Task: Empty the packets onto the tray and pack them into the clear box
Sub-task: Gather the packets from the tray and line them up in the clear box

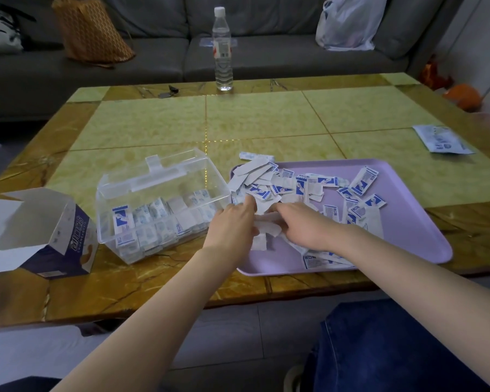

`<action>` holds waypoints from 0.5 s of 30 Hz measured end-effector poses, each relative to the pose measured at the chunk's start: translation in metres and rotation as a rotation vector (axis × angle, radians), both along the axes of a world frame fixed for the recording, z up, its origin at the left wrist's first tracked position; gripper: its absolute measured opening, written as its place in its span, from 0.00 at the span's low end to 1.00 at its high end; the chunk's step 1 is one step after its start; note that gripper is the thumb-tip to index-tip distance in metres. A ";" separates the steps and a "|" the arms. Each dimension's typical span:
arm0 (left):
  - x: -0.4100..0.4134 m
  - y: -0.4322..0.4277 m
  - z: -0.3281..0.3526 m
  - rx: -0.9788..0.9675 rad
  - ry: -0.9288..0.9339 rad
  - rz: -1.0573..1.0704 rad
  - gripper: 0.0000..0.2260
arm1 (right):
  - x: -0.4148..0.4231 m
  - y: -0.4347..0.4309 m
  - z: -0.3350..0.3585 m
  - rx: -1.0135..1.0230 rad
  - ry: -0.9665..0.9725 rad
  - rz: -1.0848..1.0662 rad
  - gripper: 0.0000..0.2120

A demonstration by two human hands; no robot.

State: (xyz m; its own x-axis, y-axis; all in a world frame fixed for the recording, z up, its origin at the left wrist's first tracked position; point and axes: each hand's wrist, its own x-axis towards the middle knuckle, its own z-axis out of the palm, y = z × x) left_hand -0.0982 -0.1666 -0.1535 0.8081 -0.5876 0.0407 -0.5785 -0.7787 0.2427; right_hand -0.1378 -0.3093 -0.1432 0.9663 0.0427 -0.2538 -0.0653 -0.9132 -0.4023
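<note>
**A:** In the head view, where are the hands?

**B:** Both are over the near left corner of the purple tray (436,244). The left hand (232,222) and the right hand (303,224) almost touch. Each has its fingers curled round a few of the white packets (294,185). One strip hangs below the left palm.

**A:** And the rest of the packets?

**B:** They lie in a loose heap across the tray's far left and middle. A few are under the right forearm by the near rim. One packet (256,156) lies on the table just past the tray's far edge.

**A:** The clear box?

**B:** The clear box (159,176) stands just left of the tray, nearly touching its rim, with its lid tipped back. Packets stand on edge in rows inside, along its near side.

**A:** What crowds the edges?

**B:** An opened carton (54,236) lies beside the box at the table's near left edge. The tray's near rim is close to the front edge of the table (266,123). A flat pack (441,138) lies near the right edge.

**A:** Any free room?

**B:** The far half of the table is bare tile, up to a water bottle (223,49) at the far edge.
</note>
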 end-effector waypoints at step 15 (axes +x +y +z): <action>-0.001 0.005 -0.004 0.198 -0.047 -0.046 0.15 | -0.009 -0.002 -0.017 0.112 -0.343 -0.074 0.10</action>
